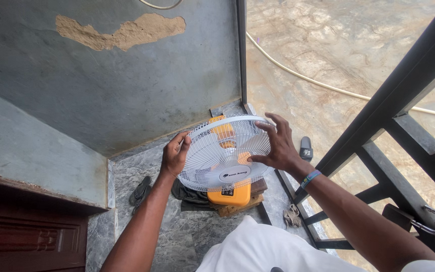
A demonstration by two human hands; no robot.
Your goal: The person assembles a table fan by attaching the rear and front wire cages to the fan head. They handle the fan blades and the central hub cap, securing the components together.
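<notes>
White cloth over my lap (263,247) is sitting lowest in the head view. Above it I am holding the white fan grille (225,153) between both hands over the yellow fan body (230,194), which is resting on a wooden block (237,205). My left hand (174,156) is pinching the grille's left rim; my right hand (278,143) is lying spread across its right side, fingers curling over the rim. The round grille is facing up toward me, tilted, far edge higher.
</notes>
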